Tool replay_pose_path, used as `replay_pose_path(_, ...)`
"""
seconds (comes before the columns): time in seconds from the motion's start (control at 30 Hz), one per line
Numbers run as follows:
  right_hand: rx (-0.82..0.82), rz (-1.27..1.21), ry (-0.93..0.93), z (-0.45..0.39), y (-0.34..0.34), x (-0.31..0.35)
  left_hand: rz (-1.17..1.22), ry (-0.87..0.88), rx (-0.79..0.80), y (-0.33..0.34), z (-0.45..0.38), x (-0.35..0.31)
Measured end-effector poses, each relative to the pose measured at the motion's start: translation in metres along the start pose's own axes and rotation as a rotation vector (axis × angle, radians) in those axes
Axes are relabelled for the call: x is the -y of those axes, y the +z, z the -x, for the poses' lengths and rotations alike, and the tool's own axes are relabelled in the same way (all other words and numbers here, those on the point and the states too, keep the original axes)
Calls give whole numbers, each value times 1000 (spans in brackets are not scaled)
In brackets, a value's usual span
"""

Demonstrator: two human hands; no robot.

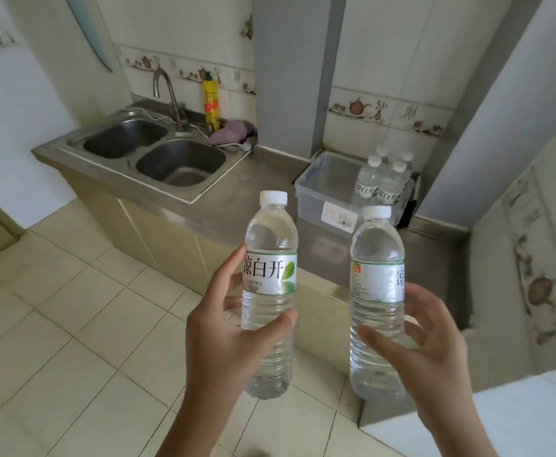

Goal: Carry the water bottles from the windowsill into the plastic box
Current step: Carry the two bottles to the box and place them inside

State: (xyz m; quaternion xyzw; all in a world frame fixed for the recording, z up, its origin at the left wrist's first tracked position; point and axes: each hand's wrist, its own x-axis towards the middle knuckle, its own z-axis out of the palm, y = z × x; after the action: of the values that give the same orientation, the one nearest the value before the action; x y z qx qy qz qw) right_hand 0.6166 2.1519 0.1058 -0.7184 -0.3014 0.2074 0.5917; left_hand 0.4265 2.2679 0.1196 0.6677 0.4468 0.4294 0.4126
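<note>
A steel counter (237,206) runs along the tiled wall, with a double sink (158,153) set into its left end and a bent tap (168,94) rising at the sink's back edge. Toward the counter's right end, close to the wall, stands the clear plastic box (323,186); four capped water bottles (382,179) stand upright together in its back right corner. Behind the sink, at the counter's rear edge, a yellow bottle (211,103) stands upright beside a crumpled purple cloth (233,131). In front of the counter, over the tiled floor (72,308), the person holds two more bottles upright and apart. The left hand (227,338) wraps its fingers and thumb round the lower body of the left bottle (270,291), whose label faces the camera. The right hand (428,341) grips the right bottle (377,301) the same way, thumb across the front below the label.
</note>
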Motion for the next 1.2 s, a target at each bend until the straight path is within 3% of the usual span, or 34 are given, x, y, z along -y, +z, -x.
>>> replay_pose_path(0.77, -354, 3, 31, -323, 4, -49, 239, 45, 271, 259, -283, -1)
replay_pose_path(0.97, -527, -3, 76, -362, 15, -59, 276, 90, 368, 319, -330, 6)
replay_pose_path(1.2, -612, -13, 151, -380, 40, -82, 239, 86, 472, 344, -341, 36)
